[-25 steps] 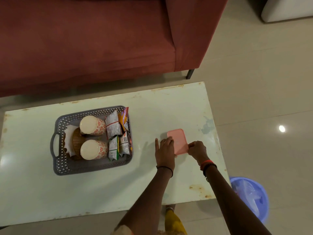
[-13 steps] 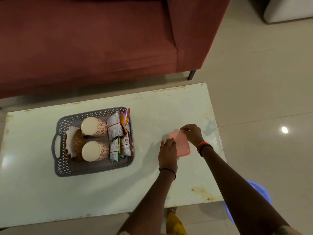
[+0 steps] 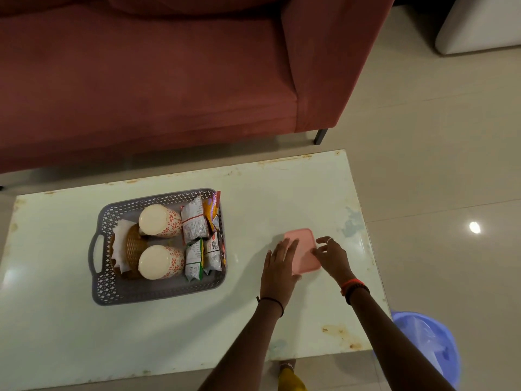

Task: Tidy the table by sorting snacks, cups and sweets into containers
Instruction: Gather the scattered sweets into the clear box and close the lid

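Observation:
A pink lidded container (image 3: 302, 247) lies flat on the pale table (image 3: 253, 193), right of centre. My left hand (image 3: 277, 265) rests on its left edge with fingers straight. On its right side my right hand (image 3: 332, 256) lies with relaxed, spread fingers touching the lid. At the left, a grey perforated basket (image 3: 158, 292) holds two patterned paper cups (image 3: 160, 221) lying on their sides, several snack packets (image 3: 197, 221) and a small wicker holder (image 3: 135, 244) on white paper.
A dark red sofa (image 3: 169, 80) runs along the table's far side. A blue bin with a plastic liner (image 3: 428, 342) stands on the tiled floor by the table's near right corner. A white piece of furniture (image 3: 479, 24) is at the top right.
My right hand moved from the container's near right corner to its far corner, then back onto its right side. My left hand stayed at the left edge.

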Demonstrator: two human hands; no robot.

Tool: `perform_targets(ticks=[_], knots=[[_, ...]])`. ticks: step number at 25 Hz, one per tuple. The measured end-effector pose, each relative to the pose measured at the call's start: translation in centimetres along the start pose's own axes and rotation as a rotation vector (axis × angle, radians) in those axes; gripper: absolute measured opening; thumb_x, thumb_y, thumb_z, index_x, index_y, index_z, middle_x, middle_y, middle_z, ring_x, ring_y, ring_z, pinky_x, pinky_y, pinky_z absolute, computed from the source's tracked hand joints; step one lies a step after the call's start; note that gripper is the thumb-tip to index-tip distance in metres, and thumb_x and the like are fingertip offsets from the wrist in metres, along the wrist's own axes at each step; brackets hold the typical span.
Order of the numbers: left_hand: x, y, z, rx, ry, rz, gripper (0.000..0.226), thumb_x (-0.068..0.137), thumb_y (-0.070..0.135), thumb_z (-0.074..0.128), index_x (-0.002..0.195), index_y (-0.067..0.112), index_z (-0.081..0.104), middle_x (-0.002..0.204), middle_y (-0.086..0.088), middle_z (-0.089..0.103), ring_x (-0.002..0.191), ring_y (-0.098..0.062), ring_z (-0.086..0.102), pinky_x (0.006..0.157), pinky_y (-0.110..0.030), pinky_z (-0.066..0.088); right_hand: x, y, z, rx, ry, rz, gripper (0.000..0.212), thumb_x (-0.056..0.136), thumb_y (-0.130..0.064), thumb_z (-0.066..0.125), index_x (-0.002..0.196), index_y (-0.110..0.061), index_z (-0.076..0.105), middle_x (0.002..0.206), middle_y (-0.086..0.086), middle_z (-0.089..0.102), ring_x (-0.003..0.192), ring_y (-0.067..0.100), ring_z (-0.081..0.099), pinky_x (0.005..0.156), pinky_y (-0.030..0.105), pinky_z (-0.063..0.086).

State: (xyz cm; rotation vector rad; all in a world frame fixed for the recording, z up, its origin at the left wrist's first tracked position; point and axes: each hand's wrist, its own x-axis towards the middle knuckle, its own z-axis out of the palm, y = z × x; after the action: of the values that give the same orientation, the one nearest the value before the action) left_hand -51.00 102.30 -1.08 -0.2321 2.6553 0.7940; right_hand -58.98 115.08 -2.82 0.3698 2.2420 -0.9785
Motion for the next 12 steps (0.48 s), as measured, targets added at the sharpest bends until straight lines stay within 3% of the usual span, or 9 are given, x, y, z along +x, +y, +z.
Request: perform_targets(ticks=[4,8,12], knots=[[-1.1,0.2,0.2,-0.355,0.131,-0.259,0.067,0.089,0.021,0.057,0.144,0.01,0.021,0.152,-0.009,0.027,0.14,-0.024,0.027,0.116,-0.037,0.025,-1.2,0.4,0.4,0.075,0.024,0.006,0.027,0.09,-0.009,0.058,0.116,-0.003,0.061,0.104,0.023,0.07,0.095,0.034,0.067,0.086,0.045,0.056],[-2.6,-0.2,0.4,-0.568,0.24,-0.544,0.05,0.092,0.017,0.05,0.137,0.006,0.032,0.142,-0.013,0.037,0.131,-0.029,0.038,0.108,-0.04,0.034,-0.9,-1.7,1.7,0.039,-0.001,-0.025,0.032,0.09,-0.007,0.056,0.121,-0.005,0.06,0.103,0.022,0.07,0.095,0.033,0.067,0.09,0.041,0.054],[-4.1,-1.7,0.7,-0.653,0.232,-0.661,0.044,0.093,0.014,0.048,0.134,0.003,0.038,0.135,-0.016,0.044,0.124,-0.031,0.044,0.105,-0.04,0.036,-0.5,-4.5,3.8,0.062,-0.031,-0.03,0.036,0.089,-0.003,0.053,0.125,-0.004,0.057,0.099,0.024,0.071,0.096,0.037,0.067,0.09,0.047,0.054]])
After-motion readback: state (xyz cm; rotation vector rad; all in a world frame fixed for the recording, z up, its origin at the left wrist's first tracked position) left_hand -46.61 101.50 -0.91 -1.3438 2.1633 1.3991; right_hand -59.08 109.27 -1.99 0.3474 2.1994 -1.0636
